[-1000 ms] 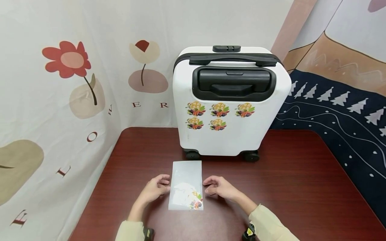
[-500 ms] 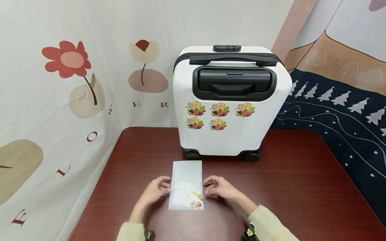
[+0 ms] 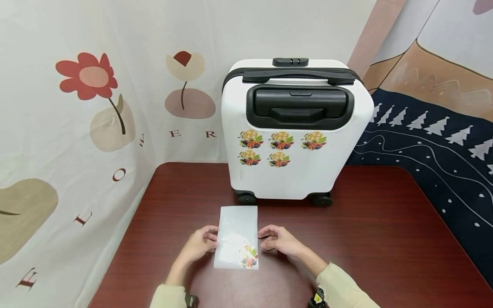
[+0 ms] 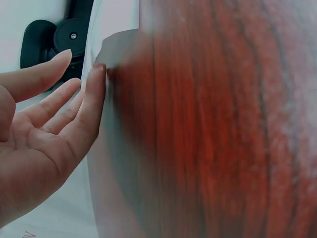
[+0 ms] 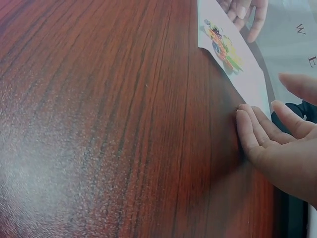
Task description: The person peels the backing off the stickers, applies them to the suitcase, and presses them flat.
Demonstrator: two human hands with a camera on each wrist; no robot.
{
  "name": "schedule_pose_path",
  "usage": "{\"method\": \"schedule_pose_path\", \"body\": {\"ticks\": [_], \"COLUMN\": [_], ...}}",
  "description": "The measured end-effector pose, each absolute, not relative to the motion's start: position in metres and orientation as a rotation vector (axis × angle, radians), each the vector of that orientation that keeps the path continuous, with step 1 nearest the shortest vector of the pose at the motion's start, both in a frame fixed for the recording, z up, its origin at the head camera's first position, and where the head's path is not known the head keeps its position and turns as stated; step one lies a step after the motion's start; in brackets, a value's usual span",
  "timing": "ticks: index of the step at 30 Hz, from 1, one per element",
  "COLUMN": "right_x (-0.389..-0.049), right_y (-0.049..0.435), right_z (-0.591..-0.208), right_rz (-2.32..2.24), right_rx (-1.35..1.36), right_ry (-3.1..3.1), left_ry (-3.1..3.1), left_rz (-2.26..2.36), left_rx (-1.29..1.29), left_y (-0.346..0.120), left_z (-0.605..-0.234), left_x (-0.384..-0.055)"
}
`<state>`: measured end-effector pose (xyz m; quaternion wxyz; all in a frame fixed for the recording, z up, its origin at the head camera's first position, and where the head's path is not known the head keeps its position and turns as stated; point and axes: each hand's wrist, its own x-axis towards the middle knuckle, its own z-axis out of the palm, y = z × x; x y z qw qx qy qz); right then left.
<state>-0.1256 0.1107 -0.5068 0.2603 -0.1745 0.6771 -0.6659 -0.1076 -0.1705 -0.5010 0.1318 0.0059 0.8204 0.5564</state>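
Note:
A white sticker sheet (image 3: pixel 235 222) lies flat on the table, with one fruit sticker (image 3: pixel 249 256) near its lower right corner. My left hand (image 3: pixel 197 246) rests at the sheet's left edge, fingers loosely bent and fingertips right at the border. On the opposite side, my right hand (image 3: pixel 283 240) has its fingertips close to the right edge, its fingers relaxed too. Neither hand grips anything. In the right wrist view the sheet (image 5: pixel 247 82) reaches the right fingertips (image 5: pixel 242 113). The left wrist view has the left fingers (image 4: pixel 94 99) beside the paper's edge.
Behind the sheet stands a white suitcase (image 3: pixel 281 182) with black handles and wheels. Several matching fruit stickers (image 3: pixel 281 140) sit on its front in two rows. The reddish-brown table (image 3: pixel 385 222) extends to both sides, with printed cloth (image 3: pixel 135 85) hanging behind it.
The sticker sheet has slid very slightly left, and the right fingertips have shifted a little the same way. Otherwise both hands have hardly moved.

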Motion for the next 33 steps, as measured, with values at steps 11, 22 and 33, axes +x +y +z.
{"method": "schedule_pose_path", "body": {"ticks": [11,22,33], "right_x": [-0.1251,-0.1242,-0.124], "right_y": [0.1061,0.1047,0.1034], "right_z": [-0.5091,-0.5087,-0.5089], "right_rz": [-1.795,-1.814,-1.829], "right_rx": [-0.273,-0.239,-0.24], "right_ry": [1.874,1.878,1.855], "left_ry": [2.334,2.412,2.366], "left_rz": [1.68,1.624,1.651], "left_rx": [0.017,-0.032,-0.087], "left_y": [-0.1681,-0.1619,-0.1628], "left_z": [-0.503,-0.5042,-0.5041], "left_x": [-0.1072,-0.1064,-0.1047]}}
